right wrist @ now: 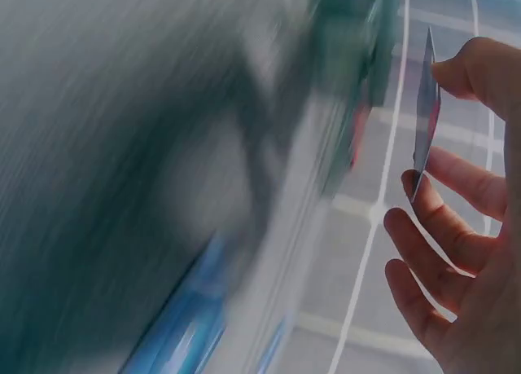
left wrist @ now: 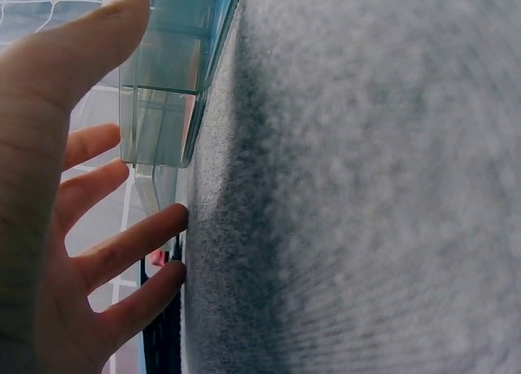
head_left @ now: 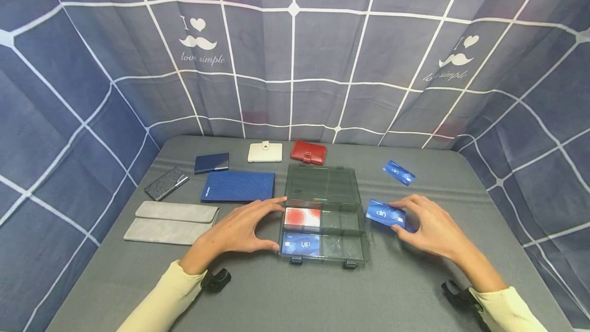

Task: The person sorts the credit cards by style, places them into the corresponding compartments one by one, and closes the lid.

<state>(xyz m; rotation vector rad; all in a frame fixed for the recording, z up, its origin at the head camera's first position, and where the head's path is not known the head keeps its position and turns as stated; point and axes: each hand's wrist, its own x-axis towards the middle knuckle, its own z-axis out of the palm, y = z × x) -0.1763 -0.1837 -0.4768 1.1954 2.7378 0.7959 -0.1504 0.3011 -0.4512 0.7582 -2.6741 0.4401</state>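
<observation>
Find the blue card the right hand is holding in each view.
Head: blue card, right of centre, pinched by the right hand beside the clear box.
Left wrist: not in it.
Right wrist: card edge-on, upper right, between thumb and fingers.
Shared landmark: the clear box, blurred in the right wrist view.

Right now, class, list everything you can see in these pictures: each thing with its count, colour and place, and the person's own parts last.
Clear box: 1, smoky grey, lid open, table centre.
Cards in box: 2, one red-and-white, one blue VIP, left compartments.
Held card: 1, blue, right of box.
Loose card: 1, blue, far right.
Card holders: 2, cream and red, back of table.
Navy wallets: 2, small, large, left of box.
Dark case: 1, speckled, far left.
Grey pouch: 1, near left.
Table: 1, grey.
Left hand: touches the box's left side.
Right hand: pinches held card.
</observation>
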